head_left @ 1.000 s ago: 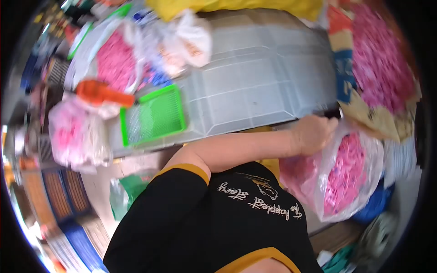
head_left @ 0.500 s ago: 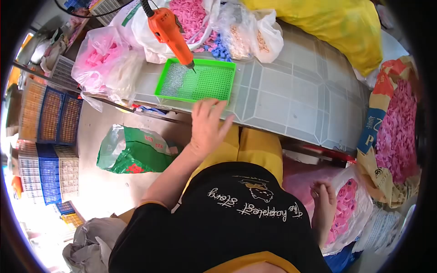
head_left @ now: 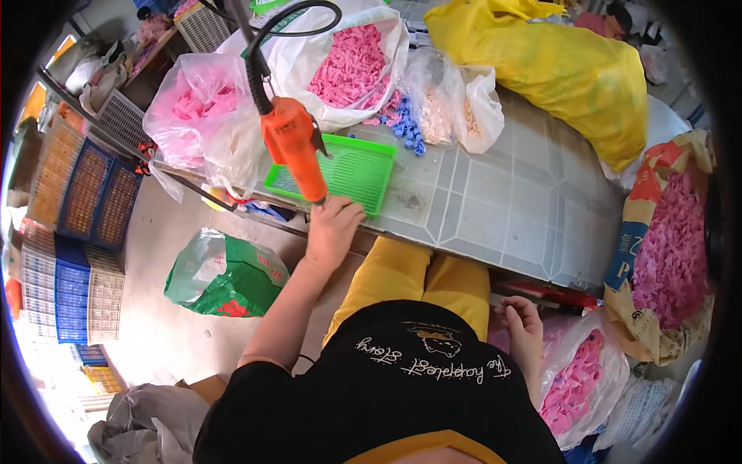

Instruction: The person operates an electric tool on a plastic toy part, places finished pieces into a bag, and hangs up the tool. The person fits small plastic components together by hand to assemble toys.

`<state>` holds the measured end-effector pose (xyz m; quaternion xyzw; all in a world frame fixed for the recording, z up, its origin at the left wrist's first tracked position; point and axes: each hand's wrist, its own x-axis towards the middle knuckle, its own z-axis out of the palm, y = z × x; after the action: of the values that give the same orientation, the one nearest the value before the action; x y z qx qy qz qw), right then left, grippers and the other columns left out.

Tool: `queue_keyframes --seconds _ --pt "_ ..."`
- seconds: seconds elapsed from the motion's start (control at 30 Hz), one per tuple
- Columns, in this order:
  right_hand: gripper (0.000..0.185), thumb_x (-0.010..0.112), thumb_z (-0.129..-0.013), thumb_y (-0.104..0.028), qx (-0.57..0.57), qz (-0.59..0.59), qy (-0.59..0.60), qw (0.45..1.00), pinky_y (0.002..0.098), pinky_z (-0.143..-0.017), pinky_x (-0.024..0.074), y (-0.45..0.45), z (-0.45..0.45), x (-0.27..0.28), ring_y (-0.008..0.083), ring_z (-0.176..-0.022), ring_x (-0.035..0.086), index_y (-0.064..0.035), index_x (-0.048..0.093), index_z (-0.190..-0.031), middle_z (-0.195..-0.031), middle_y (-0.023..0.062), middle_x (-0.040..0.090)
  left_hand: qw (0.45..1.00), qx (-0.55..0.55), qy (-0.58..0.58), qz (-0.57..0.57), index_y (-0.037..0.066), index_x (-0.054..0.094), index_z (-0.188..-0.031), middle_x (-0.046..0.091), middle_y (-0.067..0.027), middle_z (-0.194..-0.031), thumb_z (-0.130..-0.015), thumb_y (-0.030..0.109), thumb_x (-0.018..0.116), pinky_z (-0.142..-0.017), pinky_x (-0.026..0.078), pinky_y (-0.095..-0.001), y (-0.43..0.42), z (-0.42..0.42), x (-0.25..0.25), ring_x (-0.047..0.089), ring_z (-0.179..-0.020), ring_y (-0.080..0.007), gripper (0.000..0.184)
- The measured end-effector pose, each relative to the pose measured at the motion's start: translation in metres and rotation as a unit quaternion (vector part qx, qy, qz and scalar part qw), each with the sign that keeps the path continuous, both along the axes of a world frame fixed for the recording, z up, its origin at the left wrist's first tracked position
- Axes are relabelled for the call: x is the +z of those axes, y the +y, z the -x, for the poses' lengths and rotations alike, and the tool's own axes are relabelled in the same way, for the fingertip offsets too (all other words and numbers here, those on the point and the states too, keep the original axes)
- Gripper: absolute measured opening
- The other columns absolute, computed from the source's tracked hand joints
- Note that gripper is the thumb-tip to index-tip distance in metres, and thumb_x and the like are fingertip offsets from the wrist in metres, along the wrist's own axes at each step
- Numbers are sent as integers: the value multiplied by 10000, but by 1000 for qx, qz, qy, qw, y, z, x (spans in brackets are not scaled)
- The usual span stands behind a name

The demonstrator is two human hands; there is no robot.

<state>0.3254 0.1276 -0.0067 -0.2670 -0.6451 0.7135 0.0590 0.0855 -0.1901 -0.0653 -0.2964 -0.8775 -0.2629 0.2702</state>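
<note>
The tray [head_left: 379, 182] lies on the table [head_left: 495, 209], before an open bag [head_left: 295, 66].

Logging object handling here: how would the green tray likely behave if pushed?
The green tray looks low and wide, so it would probably slide rather than tip. Its straight rim suggests stiff plastic. The smooth-looking table may offer little grip.

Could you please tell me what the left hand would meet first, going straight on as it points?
Most likely the left hand would meet the green tray; the orange screwdriver also looks close, but depth is unclear.
</note>
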Motion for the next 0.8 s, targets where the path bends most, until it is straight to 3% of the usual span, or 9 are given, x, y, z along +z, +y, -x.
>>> queue_keyframes --seconds 0.2,0.23,0.33,0.37,0.47,0.67,0.8 --pt "156 574 -965 -24 19 6 -1 1000 244 -873 466 -5 23 -12 111 -966 586 -4 619 -1113 -1035 26 628 999 -14 -28 -26 80 685 -966 602 -71 -976 -783 76 744 -806 426 -406 -35 19 -4 601 -949 -280 193" --pt "157 574 -964 -24 30 -5 -3 1000 246 -880 465 -4 29 -12 109 -967 582 -7 620 -1113 -1035 25 628 998 -20 -51 -17 74 666 -1062 603 -96 -1044 -804 106 737 -923 439 -433 -37 16 0 591 -1043 -292 269" --pt "146 580 -965 -31 53 -49 0 997 250 -887 474 -2 51 -15 113 -984 596 -4 620 -1103 -1038 34 639 998 6 -39 41 58 609 -1201 591 -129 -1174 -818 139 728 -1087 378 -481 -29 7 12 540 -1200 -307 409" --pt "143 583 -965 -30 64 -83 -8 994 250 -886 476 -2 64 -10 115 -989 601 0 617 -1100 -1040 38 642 995 15 -82 63 34 533 -1308 554 -154 -1296 -828 148 711 -1177 276 -523 -27 4 11 456 -1328 -326 524" --pt "136 589 -963 -20 69 -160 60 983 246 -880 482 -1 97 -13 121 -1002 618 14 609 -1093 -1053 53 650 993 28 -78 85 14 505 -1338 535 -173 -1339 -826 117 702 -1160 292 -530 -16 -5 14 435 -1349 -369 558" --pt "131 572 -964 -3 56 -116 134 983 249 -864 479 4 150 0 116 -970 614 2 612 -1089 -1015 35 633 998 14 -15 63 -25 504 -1321 512 -223 -1340 -832 65 699 -1131 329 -522 -6 -14 36 428 -1325 -440 535" --pt "131 553 -965 8 51 -113 165 979 242 -849 474 13 163 -3 115 -944 616 -4 616 -1078 -996 26 628 990 88 -18 -107 -50 466 -1323 513 -238 -1327 -869 52 696 -1031 410 -471 -2 2 50 486 -1236 -422 519"
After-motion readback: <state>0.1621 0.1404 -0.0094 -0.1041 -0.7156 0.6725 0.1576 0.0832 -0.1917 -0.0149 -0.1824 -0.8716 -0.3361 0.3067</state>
